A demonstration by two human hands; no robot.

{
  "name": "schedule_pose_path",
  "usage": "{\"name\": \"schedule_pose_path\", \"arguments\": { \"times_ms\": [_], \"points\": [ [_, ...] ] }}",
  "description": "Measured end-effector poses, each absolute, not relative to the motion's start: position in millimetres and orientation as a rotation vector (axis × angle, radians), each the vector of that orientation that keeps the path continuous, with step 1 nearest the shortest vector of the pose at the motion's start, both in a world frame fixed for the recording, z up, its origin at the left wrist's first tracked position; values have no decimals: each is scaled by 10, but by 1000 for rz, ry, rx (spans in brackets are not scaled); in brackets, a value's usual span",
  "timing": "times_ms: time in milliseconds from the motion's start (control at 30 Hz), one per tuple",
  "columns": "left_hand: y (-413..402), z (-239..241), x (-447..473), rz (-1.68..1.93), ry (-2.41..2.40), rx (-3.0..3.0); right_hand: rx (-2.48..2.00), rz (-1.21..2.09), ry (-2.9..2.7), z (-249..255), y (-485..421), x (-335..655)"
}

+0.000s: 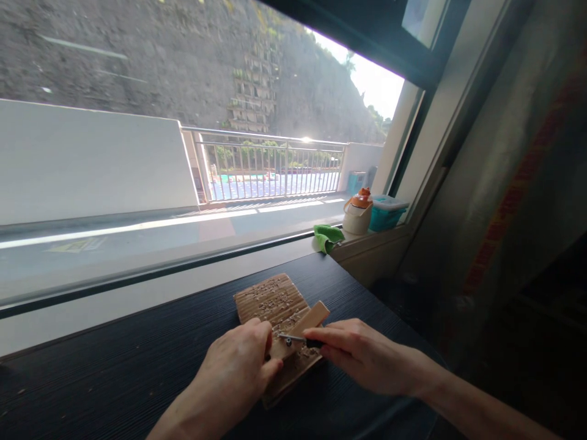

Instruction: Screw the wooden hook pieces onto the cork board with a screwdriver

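A pale wooden block (312,319) lies slantwise over a piece of corrugated cardboard (257,293). My left hand (241,357) is closed on the block's near left end, thumb and fingers pressing on it. In my right hand (367,354), a carving tool (313,343) with a dark handle and a thin metal blade is gripped, its index finger stretched along the handle. The blade points left and meets the block close to my left fingers. Beside the blade shows a small round dark spot on the wood, too small to make out. Crumbs of wood shavings are scattered over the cardboard.
The cardboard rests on a dark table (183,342) set against a window sill (137,290). At the sill's right end are a green cloth (327,237), a cream bottle with an orange top (358,214) and a teal lidded box (387,214). A railing (275,168) stands outside.
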State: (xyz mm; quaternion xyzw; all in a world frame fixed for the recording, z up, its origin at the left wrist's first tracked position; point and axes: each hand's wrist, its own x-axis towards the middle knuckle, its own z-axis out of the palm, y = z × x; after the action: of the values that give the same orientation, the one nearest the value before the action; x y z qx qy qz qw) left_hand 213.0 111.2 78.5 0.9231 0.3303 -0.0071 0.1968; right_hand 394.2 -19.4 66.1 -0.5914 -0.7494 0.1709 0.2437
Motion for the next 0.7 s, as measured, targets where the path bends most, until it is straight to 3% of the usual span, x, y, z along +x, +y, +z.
{"name": "schedule_pose_path", "arguments": {
  "times_ms": [400, 700],
  "points": [
    [1102, 779, 2162, -68, 922, 2626, -1535, 528, -1923, 483, -205, 4024],
    [1046, 828, 2143, -26, 900, 2649, -1785, 293, -2109, 1182, -184, 3984]
  ]
}}
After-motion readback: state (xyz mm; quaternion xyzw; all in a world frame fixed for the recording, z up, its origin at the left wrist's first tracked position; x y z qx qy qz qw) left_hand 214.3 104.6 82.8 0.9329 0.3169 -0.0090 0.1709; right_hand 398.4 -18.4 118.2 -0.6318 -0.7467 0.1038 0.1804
